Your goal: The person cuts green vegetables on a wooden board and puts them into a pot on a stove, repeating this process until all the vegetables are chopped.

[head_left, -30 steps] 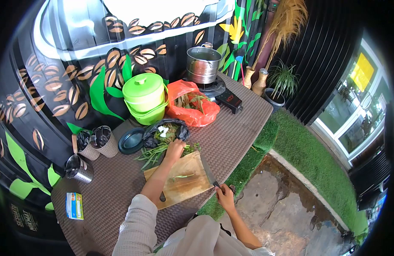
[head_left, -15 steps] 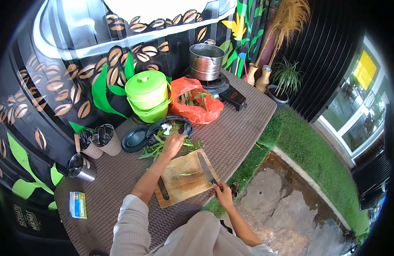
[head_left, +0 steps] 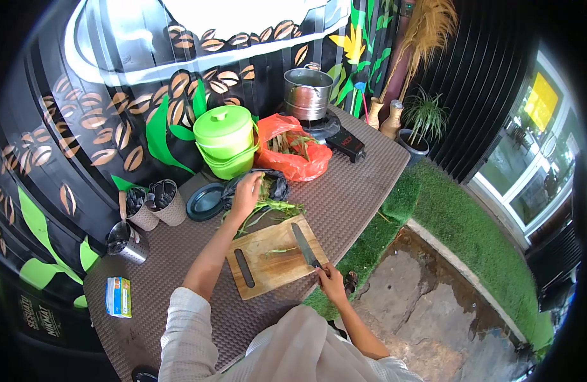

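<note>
My left hand [head_left: 245,195] is over the black plastic bag [head_left: 277,186], its fingers bent together at the bag's opening. What they pinch, if anything, is hidden. Long green leafy stems [head_left: 277,205] spill from the bag onto the table beside the cutting board. In my right hand [head_left: 332,284] is the handle of a kitchen knife [head_left: 304,244], its blade lying flat along the right side of the wooden cutting board [head_left: 268,270]. A small green piece [head_left: 282,251] rests on the board.
Behind the bag stand a lime-green lidded bucket [head_left: 223,137], a red plastic bag [head_left: 300,167] of leaves and a steel pot [head_left: 307,95] on a portable stove [head_left: 344,144]. Left are a dark plate [head_left: 205,202], utensil cups [head_left: 169,207] and a blue-yellow packet [head_left: 118,297]. The table edge [head_left: 376,223] runs right.
My left hand has moved left and farther back over the black bag, now covering the white thing seen there. The right hand keeps the knife on the board.
</note>
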The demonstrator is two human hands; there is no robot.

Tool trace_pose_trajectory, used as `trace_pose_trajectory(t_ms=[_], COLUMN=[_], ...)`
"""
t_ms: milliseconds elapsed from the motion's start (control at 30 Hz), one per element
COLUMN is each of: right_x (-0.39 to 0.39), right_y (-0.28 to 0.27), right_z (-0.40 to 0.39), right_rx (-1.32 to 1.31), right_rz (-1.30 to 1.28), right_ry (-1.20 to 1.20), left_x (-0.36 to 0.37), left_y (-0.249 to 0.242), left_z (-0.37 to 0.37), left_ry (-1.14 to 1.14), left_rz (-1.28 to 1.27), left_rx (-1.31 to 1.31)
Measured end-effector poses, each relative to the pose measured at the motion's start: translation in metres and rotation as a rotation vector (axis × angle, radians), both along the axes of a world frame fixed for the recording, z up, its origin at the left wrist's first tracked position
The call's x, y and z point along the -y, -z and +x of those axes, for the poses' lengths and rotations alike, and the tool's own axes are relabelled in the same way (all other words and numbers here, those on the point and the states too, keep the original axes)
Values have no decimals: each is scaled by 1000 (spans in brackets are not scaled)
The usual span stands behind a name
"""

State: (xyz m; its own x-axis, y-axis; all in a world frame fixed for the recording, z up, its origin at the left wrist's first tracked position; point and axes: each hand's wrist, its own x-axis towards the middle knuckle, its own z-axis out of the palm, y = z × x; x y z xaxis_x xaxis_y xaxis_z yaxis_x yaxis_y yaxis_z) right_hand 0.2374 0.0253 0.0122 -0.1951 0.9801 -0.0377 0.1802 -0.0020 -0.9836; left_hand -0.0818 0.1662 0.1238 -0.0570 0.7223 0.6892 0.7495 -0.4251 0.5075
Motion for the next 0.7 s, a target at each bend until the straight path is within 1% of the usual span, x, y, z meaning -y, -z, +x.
trace_pose_trajectory(t_ms=[67,100,200,233,300,367,400,433,500,533,567,633,700], right_x=[3,3,5,5,5,9,10,9,9,11,11,10,11], right_y=[3,4,6,5,2,0,0,-2,-4,-5,-5,0,5], right_z=[0,0,0,0,2,2,1,1,1,1,1,2,2], right_rx=[-10,-4,11,19,34,51,47,42,29,16,17,12,-16], right_rz=[-6,4,3,-5,-34,-66,-45,-20,-39,-64,-65,-50,-57], right_ry=[1,4,19,29,36,40,29,19,20,23,22,17,7], left_x=[3,5,14,16,6,6,9,10,10,6,1,3,9], left_y=[-6,-11,-31,-38,-40,-41,-44,-44,-44,-44,-43,-49,-38], left_z=[-5,-6,-5,-7,-5,-18,-22,-23,-24,-28,-27,-18,-13], left_ry=[-87,-136,-211,-236,-106,47,126,123,151,-40,28,179,169], left_rz=[36,96,279,298,194,-114,-14,-11,-85,-170,76,97,-240], left_rx=[-40,-80,-43,-53,425,354,131,133,442,528,628,821,840])
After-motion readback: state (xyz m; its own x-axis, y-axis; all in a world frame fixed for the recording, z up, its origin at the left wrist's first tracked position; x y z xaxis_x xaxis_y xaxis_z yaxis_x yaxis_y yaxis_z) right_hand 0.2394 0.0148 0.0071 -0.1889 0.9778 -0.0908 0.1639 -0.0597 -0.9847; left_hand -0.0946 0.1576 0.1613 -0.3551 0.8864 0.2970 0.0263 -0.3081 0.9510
